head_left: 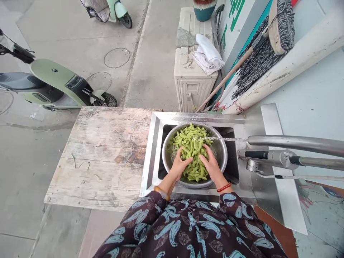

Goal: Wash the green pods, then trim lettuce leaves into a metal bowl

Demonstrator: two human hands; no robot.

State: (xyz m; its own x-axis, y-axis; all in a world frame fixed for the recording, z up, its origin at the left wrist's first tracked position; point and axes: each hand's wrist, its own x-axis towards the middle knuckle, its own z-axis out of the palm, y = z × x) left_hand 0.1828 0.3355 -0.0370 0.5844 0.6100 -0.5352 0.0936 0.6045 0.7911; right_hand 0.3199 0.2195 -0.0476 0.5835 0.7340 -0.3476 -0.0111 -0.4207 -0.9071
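A round metal basin (224, 157) stands in the stainless steel sink (151, 157), heaped with green edamame pods (197, 172). On the left side of the heap, my left hand (180, 164) curls round some pods, its thumb pointing inward. My right hand (211, 164) cups pods from the right, thumb also turned in. A clump of pods is gathered between both hands; some fingertips are buried among them. From the tap (285, 140) at the right, a stream of water (228, 139) runs onto the pods. Some water shows inside the basin.
A worn wooden board (107, 154) adjoins the sink on the left, with a few stringy scraps on it. Beyond the sink are a white outdoor unit (182, 61) with a white cloth (208, 53) and a leaning mop (249, 71). Green scooters (53, 80) stand at the left.
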